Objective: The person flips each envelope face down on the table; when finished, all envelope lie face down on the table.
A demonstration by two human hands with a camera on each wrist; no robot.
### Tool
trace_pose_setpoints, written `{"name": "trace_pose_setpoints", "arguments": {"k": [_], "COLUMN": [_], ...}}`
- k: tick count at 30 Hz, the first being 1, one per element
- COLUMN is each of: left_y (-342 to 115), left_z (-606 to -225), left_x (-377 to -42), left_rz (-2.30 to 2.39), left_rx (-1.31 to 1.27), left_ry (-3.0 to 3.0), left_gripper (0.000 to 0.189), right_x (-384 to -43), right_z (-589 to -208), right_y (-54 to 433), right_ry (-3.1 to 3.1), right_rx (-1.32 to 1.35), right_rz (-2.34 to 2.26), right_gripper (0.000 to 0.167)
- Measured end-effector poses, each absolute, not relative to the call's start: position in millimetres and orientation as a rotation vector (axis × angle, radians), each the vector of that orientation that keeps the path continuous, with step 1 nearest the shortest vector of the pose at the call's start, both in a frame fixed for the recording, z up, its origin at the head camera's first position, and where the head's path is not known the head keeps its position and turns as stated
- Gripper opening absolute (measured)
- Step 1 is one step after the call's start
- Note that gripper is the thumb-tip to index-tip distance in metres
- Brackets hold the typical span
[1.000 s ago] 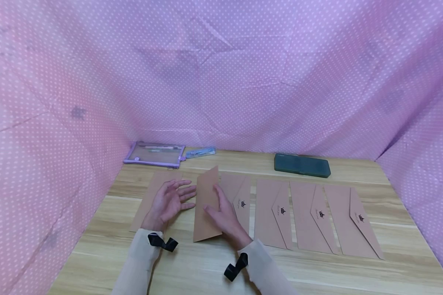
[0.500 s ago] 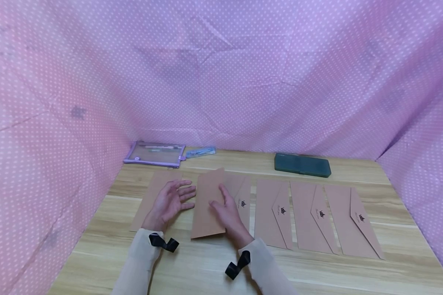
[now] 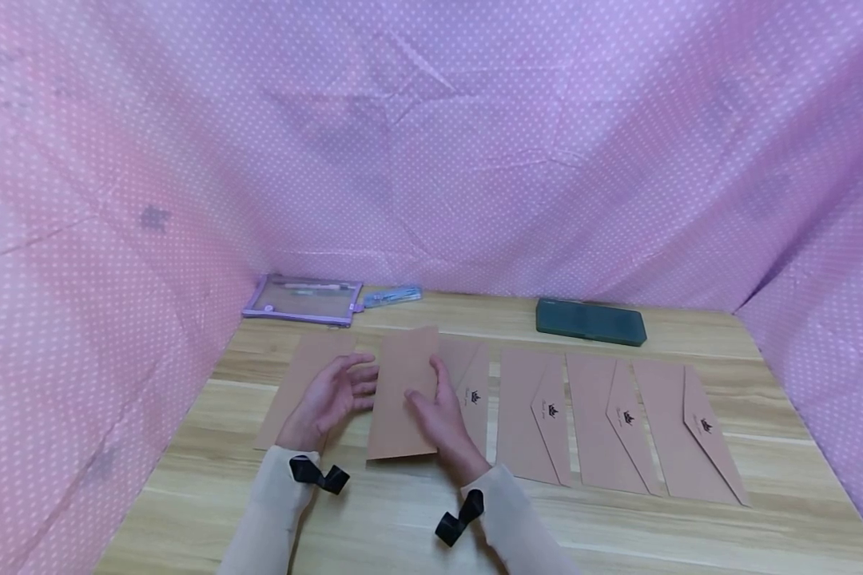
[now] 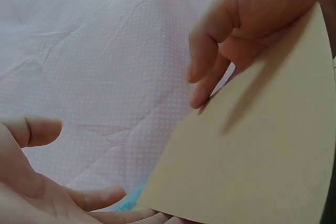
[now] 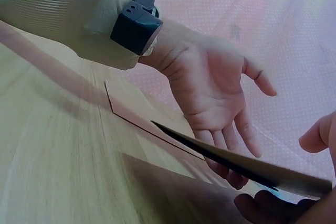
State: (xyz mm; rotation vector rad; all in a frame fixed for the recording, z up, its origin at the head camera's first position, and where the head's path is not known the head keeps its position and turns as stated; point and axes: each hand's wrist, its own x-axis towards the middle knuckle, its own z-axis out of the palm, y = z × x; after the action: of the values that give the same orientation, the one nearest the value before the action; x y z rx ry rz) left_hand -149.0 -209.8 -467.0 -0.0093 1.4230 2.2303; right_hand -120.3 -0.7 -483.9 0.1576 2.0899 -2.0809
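My right hand (image 3: 442, 415) grips a plain brown paper envelope (image 3: 399, 395) by its right edge, thumb on the near face and fingers behind. The envelope is raised off the table and tilted. At its left edge is my left hand (image 3: 334, 399), palm up with loosely bent fingers. In the right wrist view the left hand's fingers (image 5: 218, 169) pass beneath the envelope's edge, partly hidden. Another brown envelope (image 3: 295, 391) lies under the left forearm. A flapped envelope with a crown print (image 3: 472, 379) lies partly covered by the right hand.
To the right, several more envelopes (image 3: 532, 415) with crown prints lie in a row. Along the back of the table are a purple-edged mesh pouch (image 3: 302, 302), a small blue packet (image 3: 391, 296) and a dark green case (image 3: 590, 322). Pink dotted cloth (image 3: 431, 160) hangs around the table.
The held envelope has turned, showing its plain face more broadly, and its left edge has shifted left to the left hand's fingertips. The left hand's fingers have bent slightly more.
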Motion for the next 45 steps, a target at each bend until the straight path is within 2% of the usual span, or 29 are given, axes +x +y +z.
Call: {"name": "trace_pose_setpoints", "arguments": {"k": [7, 11, 17, 24, 33, 40, 45], "left_y": [-210.4, -213.7, -218.1, -217.3, -216.6, -213.5, -215.5], "left_z": [-462.4, -458.1, -451.0, -447.3, -446.4, -444.2, -444.5], "left_x": [-149.4, -147.8, -145.1, -143.9, -144.0, -144.0, -140.4], "left_rz": [2.244, 2.261, 2.287, 2.252, 2.263, 2.187, 2.177], "left_rx": [0.015, 0.025, -0.011, -0.100, -0.087, -0.056, 0.002], "left_ry": [1.429, 1.423, 1.451, 1.554, 1.559, 1.607, 1.615], "left_gripper": [0.035, 0.039, 0.036, 0.031, 0.029, 0.047, 0.035], "right_x": [-121.1, -120.8, -121.0, -120.9, -124.6, -126.1, -127.3], "right_z": [-485.0, -484.8, -484.2, -482.4, -484.6, -486.0, -486.0], "right_y": [-1.2, -1.1, -1.9, -4.6, -3.9, -4.1, -3.3], "right_ry": [2.106, 2.095, 2.033, 1.957, 1.941, 1.923, 1.931], "right_rx": [0.195, 0.161, 0.115, 0.100, 0.090, 0.111, 0.130], "right_rz": [-2.052, -2.042, -2.054, -2.080, -2.087, -2.119, -2.137], "right_gripper": [0.097, 0.093, 0.084, 0.088, 0.089, 0.093, 0.091]}}
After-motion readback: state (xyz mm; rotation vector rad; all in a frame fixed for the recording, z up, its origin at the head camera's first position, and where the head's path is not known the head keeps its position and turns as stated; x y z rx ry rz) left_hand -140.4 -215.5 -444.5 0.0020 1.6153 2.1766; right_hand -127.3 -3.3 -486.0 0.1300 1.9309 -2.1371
